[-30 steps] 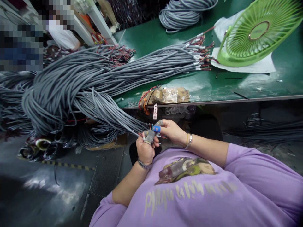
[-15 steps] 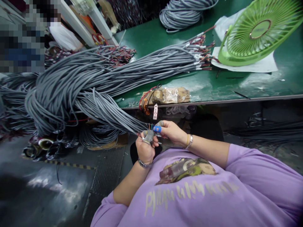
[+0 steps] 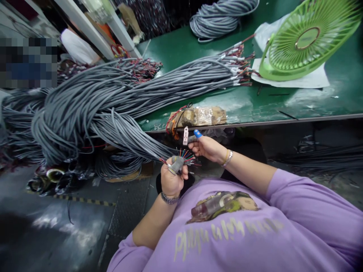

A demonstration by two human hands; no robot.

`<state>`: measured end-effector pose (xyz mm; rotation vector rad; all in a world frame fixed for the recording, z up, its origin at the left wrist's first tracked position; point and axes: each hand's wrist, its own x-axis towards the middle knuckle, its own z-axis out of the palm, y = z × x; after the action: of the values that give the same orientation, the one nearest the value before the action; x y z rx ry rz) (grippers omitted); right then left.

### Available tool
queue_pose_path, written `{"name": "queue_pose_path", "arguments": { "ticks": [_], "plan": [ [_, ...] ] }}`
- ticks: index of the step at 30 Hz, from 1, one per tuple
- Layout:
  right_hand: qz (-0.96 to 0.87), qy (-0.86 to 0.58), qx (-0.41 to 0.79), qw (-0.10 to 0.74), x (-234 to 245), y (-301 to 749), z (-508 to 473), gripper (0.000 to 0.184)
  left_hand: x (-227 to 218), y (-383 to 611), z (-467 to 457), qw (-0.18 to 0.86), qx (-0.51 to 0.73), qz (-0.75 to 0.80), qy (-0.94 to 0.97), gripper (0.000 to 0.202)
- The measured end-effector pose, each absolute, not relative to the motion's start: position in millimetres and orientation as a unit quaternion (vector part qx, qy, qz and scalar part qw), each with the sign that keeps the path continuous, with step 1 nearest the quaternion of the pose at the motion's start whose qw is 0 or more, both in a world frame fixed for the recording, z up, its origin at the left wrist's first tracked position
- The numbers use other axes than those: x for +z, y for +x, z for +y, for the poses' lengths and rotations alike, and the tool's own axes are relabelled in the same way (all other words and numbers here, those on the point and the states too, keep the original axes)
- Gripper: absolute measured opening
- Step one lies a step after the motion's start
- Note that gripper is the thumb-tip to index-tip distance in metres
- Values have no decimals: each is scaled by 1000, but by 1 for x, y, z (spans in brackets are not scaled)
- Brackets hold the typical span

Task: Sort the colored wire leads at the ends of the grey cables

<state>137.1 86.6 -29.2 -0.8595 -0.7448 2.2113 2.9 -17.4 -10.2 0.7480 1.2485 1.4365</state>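
Note:
My left hand [image 3: 172, 181], with grey coverings on its fingers, is closed around the end of a bundle of grey cables [image 3: 141, 139]. Thin coloured wires [image 3: 185, 154] fan out past its fingers toward the right. Up and to the right, apart from the wires, is my right hand [image 3: 209, 148]. Its thumb has a blue finger cover [image 3: 197, 133] and another finger a grey one. Thumb and finger are slightly apart, the other fingers are curled, and I see nothing between them. A small pink-white tag [image 3: 185, 136] hangs beside these fingertips.
A large heap of grey cables [image 3: 79, 98] lies across the green table [image 3: 300, 104] and over its edge. A taped wooden block [image 3: 210, 115] with wires sits at the front edge. Behind are a green fan [image 3: 307, 39] and a cable coil [image 3: 218, 20]. A person's white sleeve shows at left.
My right hand has moved up and away from the wires in my left hand, toward the hanging tag. The wire ends now show more spread. My left hand keeps its grip.

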Motion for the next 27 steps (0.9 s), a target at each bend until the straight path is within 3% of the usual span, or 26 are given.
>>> {"name": "queue_pose_path", "arguments": {
  "ticks": [5, 11, 18, 23, 27],
  "plan": [
    [-343, -216, 867, 290, -19, 128, 101, 44, -2, 2, -8, 568, 570, 499, 321, 29],
    [-409, -324, 706, 479, -29, 116, 97, 55, -2, 4, 2, 591, 562, 485, 315, 29],
    [-264, -238, 841, 409, -27, 104, 98, 60, -7, 6, 4, 593, 551, 497, 313, 31],
    [-209, -254, 841, 429, -17, 102, 97, 54, -11, 6, 4, 594, 542, 502, 317, 31],
    [-196, -248, 861, 399, -18, 105, 95, 55, -12, 5, 4, 594, 539, 500, 327, 31]
  ]
}}
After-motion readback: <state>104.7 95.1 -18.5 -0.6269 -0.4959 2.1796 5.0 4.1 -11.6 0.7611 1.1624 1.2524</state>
